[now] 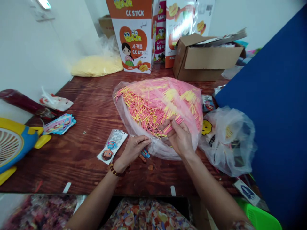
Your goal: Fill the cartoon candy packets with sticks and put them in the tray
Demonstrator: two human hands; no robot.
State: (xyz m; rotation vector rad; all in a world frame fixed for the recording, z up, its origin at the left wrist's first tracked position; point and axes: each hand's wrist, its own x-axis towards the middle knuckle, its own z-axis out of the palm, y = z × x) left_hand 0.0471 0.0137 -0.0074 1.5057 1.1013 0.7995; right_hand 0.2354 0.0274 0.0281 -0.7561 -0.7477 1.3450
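Observation:
A large clear plastic bag (121, 107) lies open on the table, full of thin pink and yellow sticks (144, 111). At its near edge my left hand (133, 148) is closed in a pinch on a small printed pouch (145, 154), whose lower part shows below the fingers. My right hand (179, 137) is over the bag's opening, just right of the left one. Its fingers are closed around a few pink sticks (177, 120). Left of my left hand lies a stack of flat printed pouches (112, 145).
Blue and pink packets (59, 124) and a toy-like blue and yellow fan (14, 143) stand left. Behind are a CC Stick carton (136, 41), an open cardboard box (203, 60) and a yellow-filled bag (98, 65). A crumpled plastic bag (230, 140) and blue panel (271, 95) border the right.

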